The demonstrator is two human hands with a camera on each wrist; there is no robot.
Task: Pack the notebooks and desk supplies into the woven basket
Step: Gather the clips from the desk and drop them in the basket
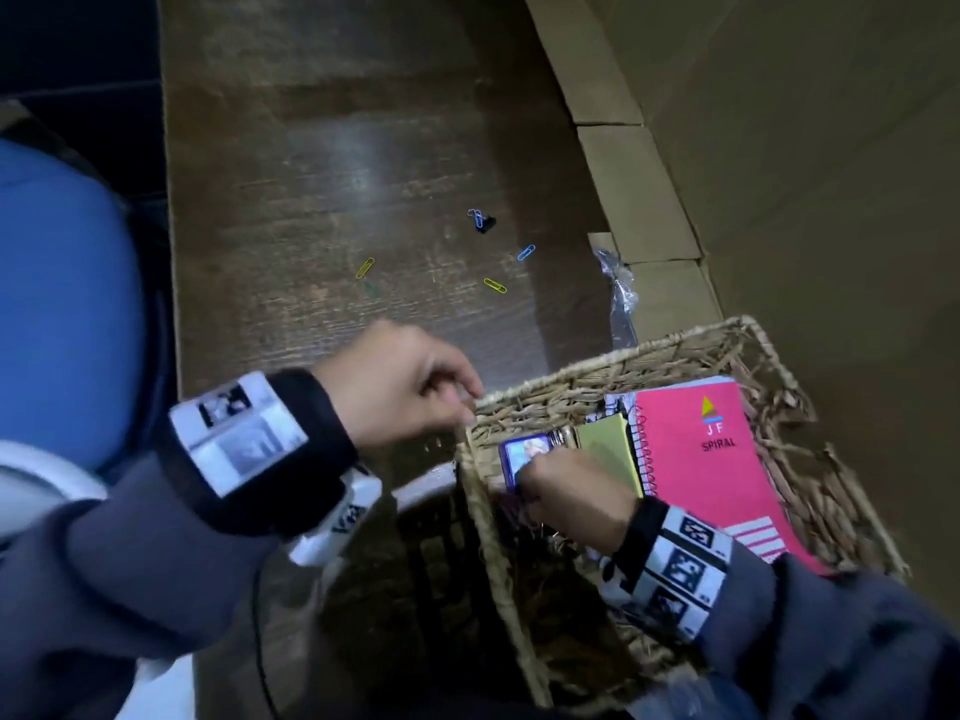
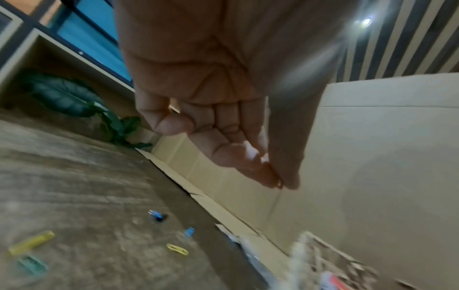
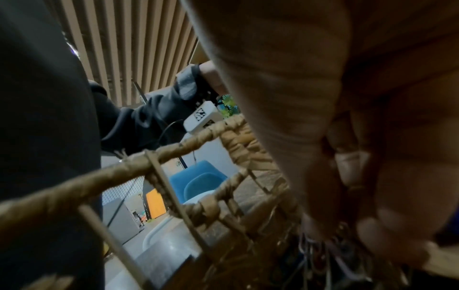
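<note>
Risk: rectangular woven straw basket (image 1: 769, 356) overhangs the brown wooden table (image 1: 337, 174) edge and could tip as right hand (image 1: 566, 491), clutching a purple-edged picture item (image 1: 522, 454), pushes in; left hand (image 1: 400, 381) pinches something small, loose coloured paper clips (image 1: 495, 285) unpacked.

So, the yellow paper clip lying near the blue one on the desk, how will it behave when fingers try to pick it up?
The yellow paper clip is thin wire lying flat on the wooden desk, so it is probably very light and hard to pinch. It may slide rather than lift. Being flat, it should not roll.
</note>
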